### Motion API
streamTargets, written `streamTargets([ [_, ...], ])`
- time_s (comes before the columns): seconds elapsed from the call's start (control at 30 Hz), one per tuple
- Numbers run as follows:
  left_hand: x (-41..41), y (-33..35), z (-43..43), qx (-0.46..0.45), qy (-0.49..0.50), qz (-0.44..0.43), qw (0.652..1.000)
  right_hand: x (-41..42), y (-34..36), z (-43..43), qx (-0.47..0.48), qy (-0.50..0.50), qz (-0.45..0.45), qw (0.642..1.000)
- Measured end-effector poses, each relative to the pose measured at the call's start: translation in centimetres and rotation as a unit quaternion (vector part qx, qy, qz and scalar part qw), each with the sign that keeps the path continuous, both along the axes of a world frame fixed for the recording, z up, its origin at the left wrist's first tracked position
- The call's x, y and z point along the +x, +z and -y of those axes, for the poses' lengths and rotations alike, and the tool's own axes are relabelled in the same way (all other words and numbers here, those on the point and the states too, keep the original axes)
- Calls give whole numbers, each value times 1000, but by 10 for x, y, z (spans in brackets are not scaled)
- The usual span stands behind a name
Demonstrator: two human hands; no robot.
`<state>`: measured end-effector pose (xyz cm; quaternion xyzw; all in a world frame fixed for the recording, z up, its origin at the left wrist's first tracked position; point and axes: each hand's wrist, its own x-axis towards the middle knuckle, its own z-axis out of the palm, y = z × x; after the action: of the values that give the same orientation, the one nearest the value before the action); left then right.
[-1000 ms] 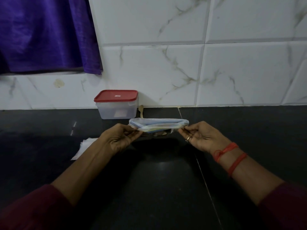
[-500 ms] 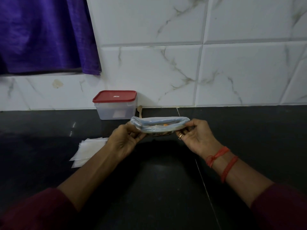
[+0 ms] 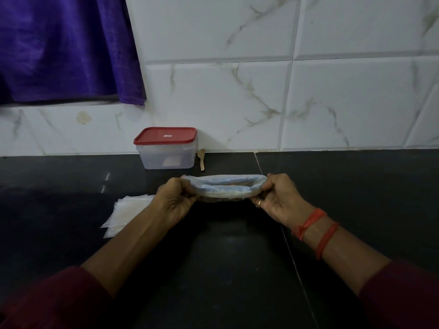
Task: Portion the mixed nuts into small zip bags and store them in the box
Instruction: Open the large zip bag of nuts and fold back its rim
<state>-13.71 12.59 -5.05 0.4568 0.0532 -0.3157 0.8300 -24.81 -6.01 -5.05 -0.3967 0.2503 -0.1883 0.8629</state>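
A clear plastic bag of mixed nuts [image 3: 224,186] sits on the black counter [image 3: 225,257] with its mouth spread wide. My left hand [image 3: 174,201] grips the bag's left rim and my right hand [image 3: 276,200] grips its right rim. The nuts show only dimly through the bag's lower edge. A stack of small empty zip bags [image 3: 126,211] lies flat to the left of my left wrist. The clear storage box with a red lid [image 3: 166,148] stands shut against the tiled wall behind the bag.
A small wooden spoon [image 3: 202,159] lies beside the box on its right. A purple curtain [image 3: 64,48] hangs at the upper left over the white marble-look tiles [image 3: 308,103].
Both hands have pulled the bag's rim apart, so its mouth gapes wider than a second ago. The bag stays in the same spot.
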Motion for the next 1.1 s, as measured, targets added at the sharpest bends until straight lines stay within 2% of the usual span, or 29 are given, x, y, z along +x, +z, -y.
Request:
streamTargets([
  [0.1,0,14,-7,113,-35,70,991,-4,0,10,-147,34,-80,985],
  [0.17,0,23,-12,235,-67,173,954,-8,1,17,-308,60,-148,938],
  [0.2,2,25,-13,298,-74,231,923,-10,2,20,-410,64,-183,891],
  [0.27,7,23,-15,396,-80,346,847,-14,2,27,-598,52,-248,761],
  [0.3,9,21,-16,428,-83,396,808,-15,2,28,-660,37,-263,703],
  [0.33,11,18,-16,448,-83,441,773,-16,4,28,-697,20,-253,671],
  [0.4,13,14,-18,452,-74,510,728,-14,2,30,-737,-4,-172,654],
  [0.5,12,13,-19,454,-61,576,678,-15,1,31,-780,54,-61,620],
  [0.63,8,9,-21,482,1,660,577,-16,-1,32,-834,110,-27,540],
  [0.73,8,3,-20,500,62,729,463,-14,-5,32,-853,44,-19,520],
  [0.77,7,3,-20,496,63,742,446,-13,-7,31,-857,15,-10,514],
  [0.87,1,9,-19,449,-4,769,454,-10,-11,28,-860,-44,18,508],
  [0.97,-3,14,-18,469,-76,782,403,-8,-14,27,-871,-57,44,486],
  [1.03,-3,14,-19,506,-106,763,389,-8,-15,28,-880,-55,48,469],
  [1.07,-3,14,-19,508,-102,755,402,-7,-16,28,-883,-56,41,465],
  [1.1,-2,13,-19,492,-84,748,437,-7,-15,28,-882,-61,33,467],
])
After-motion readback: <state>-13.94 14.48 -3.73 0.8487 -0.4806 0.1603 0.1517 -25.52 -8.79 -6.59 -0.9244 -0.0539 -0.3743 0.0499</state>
